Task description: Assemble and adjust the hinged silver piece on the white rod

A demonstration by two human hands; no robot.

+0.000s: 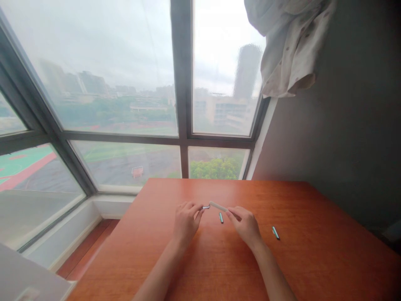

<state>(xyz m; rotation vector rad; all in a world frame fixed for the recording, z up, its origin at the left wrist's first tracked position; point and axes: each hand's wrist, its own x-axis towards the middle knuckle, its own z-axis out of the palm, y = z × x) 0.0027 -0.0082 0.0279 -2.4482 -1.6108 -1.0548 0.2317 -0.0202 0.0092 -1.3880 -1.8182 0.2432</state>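
My left hand (186,220) hovers over the orange-brown wooden table (313,259), its fingers pinched on a small silvery piece (206,207). My right hand (246,224) pinches one end of a slim white stick (218,206), perhaps a pen barrel, whose other end meets the silvery piece. A short teal-and-silver part (221,217) lies on the table between my hands. Another like it (275,233) lies to the right of my right hand.
Large windows with dark frames (181,104) stand beyond the table's far edge. A grey wall (344,125) runs along the right, with a pale cloth (288,46) hanging at its top. A white sill (78,225) and floor are at the left.
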